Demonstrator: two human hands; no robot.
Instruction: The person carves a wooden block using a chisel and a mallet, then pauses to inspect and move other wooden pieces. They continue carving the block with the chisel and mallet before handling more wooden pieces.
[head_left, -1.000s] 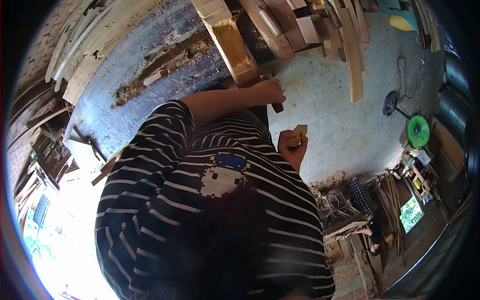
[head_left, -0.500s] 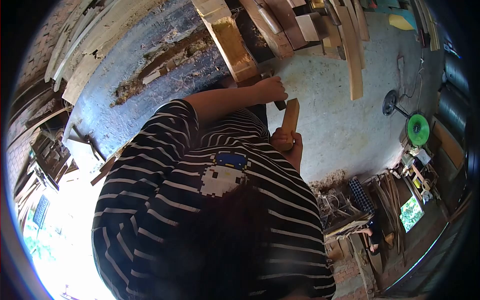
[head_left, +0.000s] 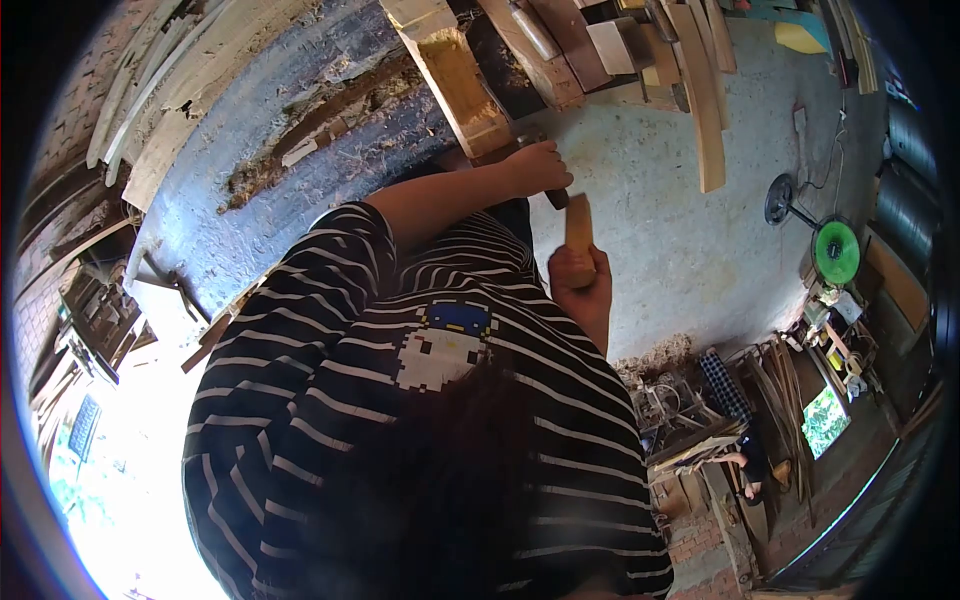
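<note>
My left hand (head_left: pixel 537 168) is closed in a fist around a short dark tool (head_left: pixel 557 198) with a blunt end. That end sticks out below the fist, and the fingers hide the middle of the tool. My right hand (head_left: pixel 590 288) grips the lower part of a light wooden block (head_left: pixel 579 225), which stands nearly upright in it. The block's top comes close to the tool's blunt end. Just past my left hand lies a thick timber (head_left: pixel 465 85) with a hollowed recess.
Boards and blocks (head_left: pixel 705 130) lie at the top. Wood scraps litter the grey floor (head_left: pixel 660 240) on the left. A green fan (head_left: pixel 835 250) stands at right. Another person (head_left: pixel 750 465) is at lower right, near stacked timber.
My left hand has moved slightly up and left with the tool. My right hand has turned a little, and the wooden block has shifted and tilted with it.
</note>
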